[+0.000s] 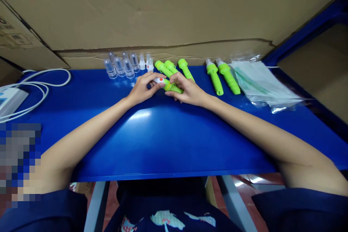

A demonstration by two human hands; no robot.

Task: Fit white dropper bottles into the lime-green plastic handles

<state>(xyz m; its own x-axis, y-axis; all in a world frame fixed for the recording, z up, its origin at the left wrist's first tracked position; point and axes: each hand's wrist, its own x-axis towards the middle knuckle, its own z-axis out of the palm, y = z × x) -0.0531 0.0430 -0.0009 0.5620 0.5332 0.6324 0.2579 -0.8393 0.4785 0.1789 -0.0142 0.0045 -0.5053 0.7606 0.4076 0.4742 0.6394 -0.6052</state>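
My left hand (143, 88) pinches a small white nozzle-like piece (159, 80) with a red dot. In my right hand (189, 90) is a bright green ribbed plastic tube (174, 87), its end meeting the white piece; fingers hide part of the joint. Just behind my hands lie more green tubes, one of them (185, 68) to the right of the others. Left of these stand a few small white nozzle pieces (142, 61) and several clear plastic caps (119, 67). Two green tubes with pale tips fitted, one of them (216, 79) nearer, lie to the right.
A clear plastic bag (265, 85) with white and green contents lies at the right. Coiled white cable (45, 84) and a white box (13, 101) are at the left. Cardboard (168, 11) walls off the back of the blue table (168, 145).
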